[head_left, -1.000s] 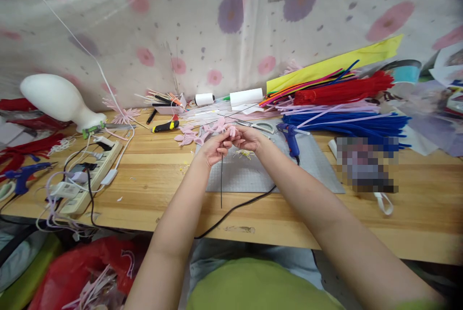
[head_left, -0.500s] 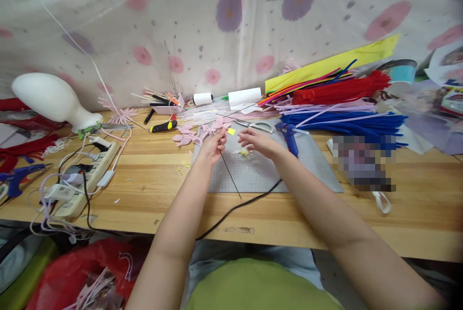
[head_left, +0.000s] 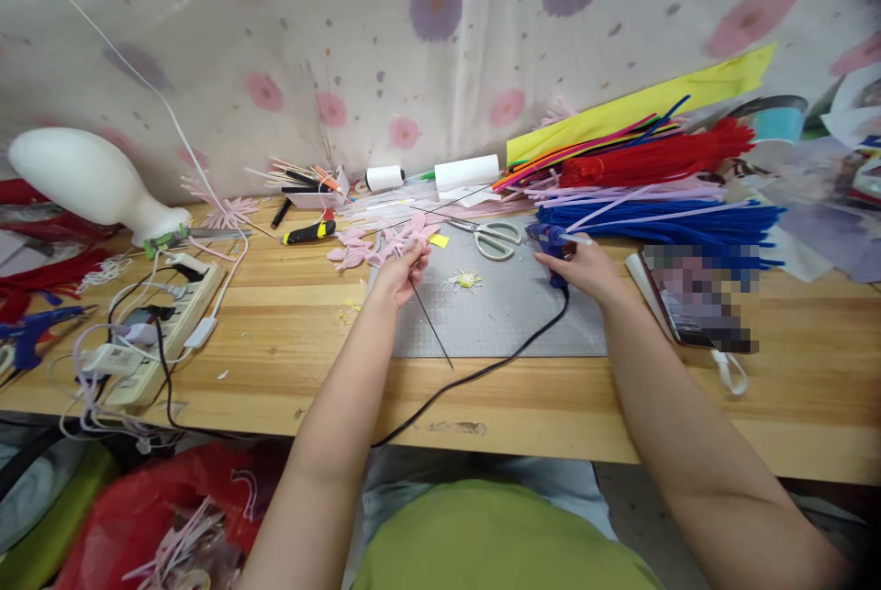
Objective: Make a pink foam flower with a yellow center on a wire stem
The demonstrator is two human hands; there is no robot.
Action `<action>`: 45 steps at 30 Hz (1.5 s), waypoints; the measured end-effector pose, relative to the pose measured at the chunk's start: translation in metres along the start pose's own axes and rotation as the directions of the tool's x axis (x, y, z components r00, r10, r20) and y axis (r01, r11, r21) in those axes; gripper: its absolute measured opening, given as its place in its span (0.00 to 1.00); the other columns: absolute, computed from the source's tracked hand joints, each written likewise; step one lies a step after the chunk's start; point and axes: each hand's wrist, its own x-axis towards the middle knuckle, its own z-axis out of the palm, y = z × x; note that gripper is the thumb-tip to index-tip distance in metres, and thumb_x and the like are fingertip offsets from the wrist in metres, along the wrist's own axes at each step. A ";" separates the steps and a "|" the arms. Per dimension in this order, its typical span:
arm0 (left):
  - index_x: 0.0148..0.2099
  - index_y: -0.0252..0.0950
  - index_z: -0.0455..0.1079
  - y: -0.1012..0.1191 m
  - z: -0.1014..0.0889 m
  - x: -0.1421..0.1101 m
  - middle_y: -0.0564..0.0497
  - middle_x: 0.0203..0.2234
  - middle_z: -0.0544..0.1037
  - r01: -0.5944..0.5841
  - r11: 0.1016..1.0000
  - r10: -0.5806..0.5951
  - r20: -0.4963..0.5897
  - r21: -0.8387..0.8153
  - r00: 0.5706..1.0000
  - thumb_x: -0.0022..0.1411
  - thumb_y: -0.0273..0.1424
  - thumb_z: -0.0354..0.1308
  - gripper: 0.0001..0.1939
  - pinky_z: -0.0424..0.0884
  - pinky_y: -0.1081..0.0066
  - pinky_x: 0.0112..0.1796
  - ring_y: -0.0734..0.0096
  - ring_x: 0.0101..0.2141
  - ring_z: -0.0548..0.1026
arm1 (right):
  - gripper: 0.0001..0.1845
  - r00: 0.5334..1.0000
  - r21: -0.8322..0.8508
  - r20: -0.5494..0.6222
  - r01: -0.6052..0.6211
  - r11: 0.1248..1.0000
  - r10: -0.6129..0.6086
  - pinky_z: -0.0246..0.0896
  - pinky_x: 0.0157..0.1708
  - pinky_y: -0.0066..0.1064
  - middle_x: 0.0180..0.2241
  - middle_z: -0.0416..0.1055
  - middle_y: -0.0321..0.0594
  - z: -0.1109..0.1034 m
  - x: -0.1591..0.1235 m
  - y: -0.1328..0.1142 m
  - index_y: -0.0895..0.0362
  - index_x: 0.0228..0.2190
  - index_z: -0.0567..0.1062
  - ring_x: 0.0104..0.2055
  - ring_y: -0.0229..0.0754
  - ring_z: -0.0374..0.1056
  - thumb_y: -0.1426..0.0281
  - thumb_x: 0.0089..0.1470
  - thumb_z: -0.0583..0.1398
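Observation:
My left hand (head_left: pixel 407 271) is closed on a thin dark wire stem (head_left: pixel 431 326), which slants down toward the front of the grey cutting mat (head_left: pixel 482 333). Pink fuzzy petals (head_left: pixel 415 230) show just above the fingers; whether they are joined to the stem I cannot tell. At the mat's right side my right hand (head_left: pixel 585 271) has its fingers around the handle of a blue glue gun (head_left: pixel 554 276). A small yellow-and-white fringed flower centre (head_left: pixel 465 280) lies on the mat between the hands. Close by are scissors (head_left: pixel 496 246) and a yellow scrap (head_left: pixel 439 241).
Bundles of blue pipe cleaners (head_left: pixel 661 228) and red pipe cleaners (head_left: pixel 647 163) lie at the back right. A phone (head_left: pixel 695 306) rests at the right. The glue gun's black cord (head_left: pixel 482 377) crosses the front. At left are a power strip (head_left: pixel 169 333) and a white foam head (head_left: pixel 83 177).
My right hand has moved right, from above the fringed flower centre to the glue gun, and closed around its handle. My left hand still holds the wire stem, almost unmoved.

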 end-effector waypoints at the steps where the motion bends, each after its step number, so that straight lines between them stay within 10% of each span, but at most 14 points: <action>1: 0.32 0.31 0.71 -0.001 0.000 0.000 0.56 0.23 0.72 0.009 1.000 -0.009 0.002 -0.002 1.000 0.50 0.23 0.65 0.07 0.52 0.89 0.13 0.91 0.18 0.67 | 0.23 0.999 -0.020 -0.017 -0.048 0.999 0.048 0.57 0.30 0.35 0.29 0.72 0.45 0.007 0.002 -0.002 0.58 0.30 0.72 0.31 0.47 0.67 0.52 0.41 0.62; 7: 0.35 0.29 0.72 -0.006 0.001 -0.002 0.53 0.25 0.73 -0.021 0.999 0.020 0.022 0.042 1.000 0.53 0.20 0.62 0.05 0.51 0.89 0.13 0.90 0.19 0.68 | 0.20 0.967 0.192 -0.090 -0.218 0.957 0.238 0.60 0.32 0.37 0.30 0.72 0.48 0.016 0.000 -0.025 0.60 0.33 0.73 0.31 0.47 0.69 0.55 0.47 0.58; 11: 0.34 0.30 0.72 -0.010 0.006 -0.005 0.52 0.26 0.75 -0.053 0.995 0.053 0.010 0.088 0.999 0.51 0.19 0.62 0.06 0.51 0.88 0.14 0.89 0.20 0.69 | 0.22 0.995 0.511 0.083 -0.082 0.855 0.045 0.54 0.21 0.29 0.20 0.67 0.37 -0.001 -0.011 -0.057 0.58 0.28 0.71 0.20 0.36 0.60 0.50 0.44 0.61; 18: 0.34 0.31 0.72 -0.016 0.012 -0.006 0.50 0.29 0.77 -0.113 0.981 0.116 -0.013 0.157 0.993 0.52 0.20 0.61 0.05 0.51 0.85 0.16 0.86 0.22 0.69 | 0.21 0.938 0.406 0.282 0.073 0.911 -0.201 0.47 0.19 0.28 0.15 0.59 0.32 -0.005 -0.019 -0.107 0.56 0.23 0.71 0.18 0.33 0.53 0.51 0.42 0.64; 45: 0.34 0.32 0.73 -0.011 0.013 -0.009 0.51 0.30 0.77 -0.148 0.970 0.149 0.008 0.192 0.989 0.48 0.21 0.63 0.08 0.51 0.85 0.15 0.87 0.21 0.69 | 0.20 0.947 0.324 0.235 0.135 0.936 -0.218 0.49 0.21 0.29 0.18 0.64 0.36 0.008 -0.010 -0.116 0.56 0.18 0.70 0.21 0.35 0.56 0.53 0.43 0.64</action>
